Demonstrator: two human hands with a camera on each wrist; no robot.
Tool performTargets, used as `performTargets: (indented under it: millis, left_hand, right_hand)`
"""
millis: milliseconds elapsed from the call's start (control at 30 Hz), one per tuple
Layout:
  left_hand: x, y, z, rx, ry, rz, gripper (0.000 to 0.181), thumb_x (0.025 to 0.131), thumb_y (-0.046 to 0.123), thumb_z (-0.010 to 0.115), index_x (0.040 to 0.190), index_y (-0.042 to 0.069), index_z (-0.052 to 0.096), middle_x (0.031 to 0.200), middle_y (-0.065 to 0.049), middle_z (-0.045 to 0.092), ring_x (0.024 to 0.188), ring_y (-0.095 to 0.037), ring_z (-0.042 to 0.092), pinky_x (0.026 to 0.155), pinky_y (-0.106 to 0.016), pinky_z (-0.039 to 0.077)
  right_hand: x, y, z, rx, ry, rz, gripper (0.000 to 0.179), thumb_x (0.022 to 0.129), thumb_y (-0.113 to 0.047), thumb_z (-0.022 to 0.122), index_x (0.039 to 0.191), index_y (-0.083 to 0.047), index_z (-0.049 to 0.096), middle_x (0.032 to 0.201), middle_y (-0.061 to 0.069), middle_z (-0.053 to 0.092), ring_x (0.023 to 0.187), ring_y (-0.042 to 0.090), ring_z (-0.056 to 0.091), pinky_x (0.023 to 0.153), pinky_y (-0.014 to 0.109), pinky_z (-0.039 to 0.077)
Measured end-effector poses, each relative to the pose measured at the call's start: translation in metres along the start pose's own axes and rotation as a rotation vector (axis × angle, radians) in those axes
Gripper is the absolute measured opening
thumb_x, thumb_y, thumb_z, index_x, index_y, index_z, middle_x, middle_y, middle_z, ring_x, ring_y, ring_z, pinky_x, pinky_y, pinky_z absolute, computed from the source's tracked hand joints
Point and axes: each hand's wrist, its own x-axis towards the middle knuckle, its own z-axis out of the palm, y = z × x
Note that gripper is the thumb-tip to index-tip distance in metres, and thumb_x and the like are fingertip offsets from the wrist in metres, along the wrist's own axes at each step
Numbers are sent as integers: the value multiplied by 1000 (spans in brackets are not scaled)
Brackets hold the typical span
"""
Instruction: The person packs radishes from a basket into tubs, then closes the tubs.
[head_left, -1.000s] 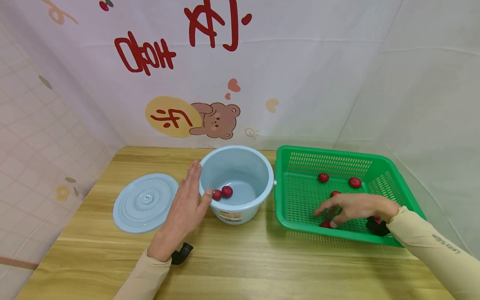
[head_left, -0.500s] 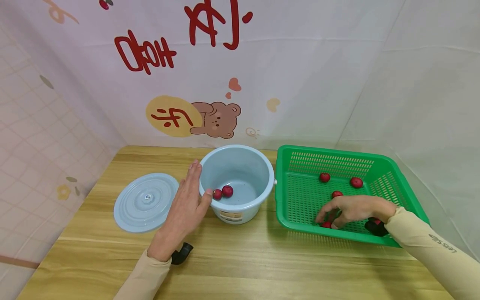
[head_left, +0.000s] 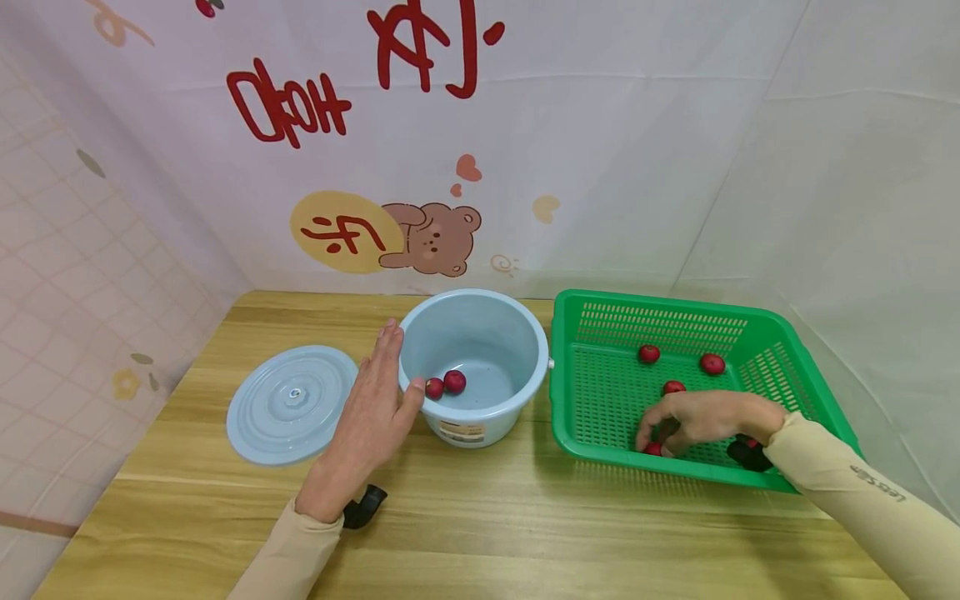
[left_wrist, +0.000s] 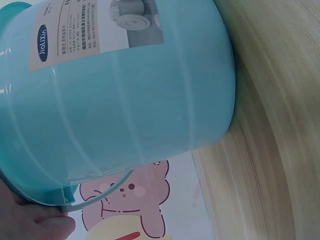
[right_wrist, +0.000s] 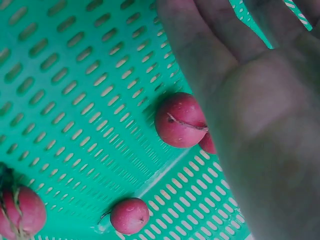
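Observation:
My left hand [head_left: 367,417] rests against the left side of a light-blue bucket [head_left: 495,329], fingers straight and thumb near the front rim. Two red radishes [head_left: 454,382] lie inside it. In the left wrist view the fingers [left_wrist: 47,222] touch the bucket's rim by the handle joint. Over the green basket [head_left: 600,392], my right hand [head_left: 712,415] reaches down and pinches a radish [head_left: 652,448] near the front wall between thumb and fingers. Several other radishes lie in the basket, among them one [right_wrist: 180,120] beside the palm in the right wrist view; the gripped one is hidden there.
A round light-blue lid [head_left: 288,408] lies on the wooden table [head_left: 465,517] left of the bucket. The basket stands close to the bucket's right side. Behind the table hangs a printed cloth [head_left: 600,150]. Black wrist straps [head_left: 365,507] show at both wrists.
My right hand's fingers have drawn in around the radish at the basket's front. The left hand and the bucket have stayed in place.

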Motion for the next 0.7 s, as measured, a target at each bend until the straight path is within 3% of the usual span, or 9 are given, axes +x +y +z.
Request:
performTargets:
  millis: [367,700]
  left_hand:
    - [-1,1,-1,-24,12,6,72,105,33,46,163,-1,21,173,-8,13,159,-26,13,122,-64,20]
    - [-1,1,0,-28,9,3,73,105,35,46,163,0,20,174,-6,11,159,-25,12,122,-63,19]
  right_hand:
    - [-11,-10,-11,-9,117,-50,26,100,-10,66,125,-6,70,125,11,67,109,21,70,84,31,59]
    - [-24,-20,-21,-8,208,-113,25,104,-14,63,129,-13,67,126,14,67,115,20,68,89,28,57]
